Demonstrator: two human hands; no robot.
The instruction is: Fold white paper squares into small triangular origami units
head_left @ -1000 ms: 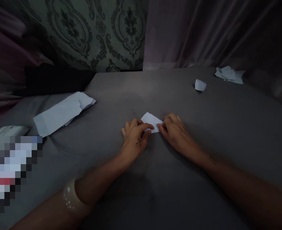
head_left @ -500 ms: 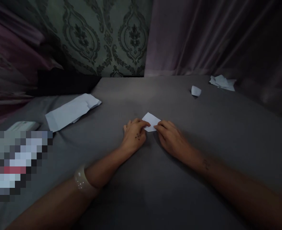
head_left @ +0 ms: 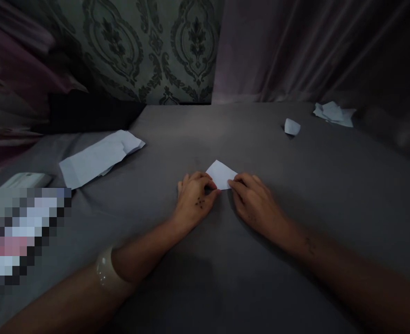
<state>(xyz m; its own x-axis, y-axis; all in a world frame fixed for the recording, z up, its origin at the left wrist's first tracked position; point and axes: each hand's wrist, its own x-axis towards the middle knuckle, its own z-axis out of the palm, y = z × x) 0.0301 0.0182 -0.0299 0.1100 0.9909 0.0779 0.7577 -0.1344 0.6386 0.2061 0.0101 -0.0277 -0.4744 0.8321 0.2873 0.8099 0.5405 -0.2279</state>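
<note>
A small piece of folded white paper [head_left: 221, 175] lies on the grey sheet in the middle of the view, one corner pointing away from me. My left hand [head_left: 195, 195] holds its left side, with the thumb at the near edge and the index finger bent above it. My right hand [head_left: 255, 195] grips the right corner, thumb and index finger close together on it. Both hands rest low on the sheet. The undersides of the fingers are hidden.
Loose white sheets [head_left: 93, 157] lie to the left, near a pale box-like object [head_left: 26, 180] and a pixelated item [head_left: 20, 232]. A small folded paper [head_left: 291, 126] and a paper pile [head_left: 334, 113] lie at the far right. Dark cloth [head_left: 90, 111] sits at the back left.
My left thumb has moved down to the paper's near edge, and the left index finger has drawn back and bent. More of the paper's surface shows. The view has shifted slightly.
</note>
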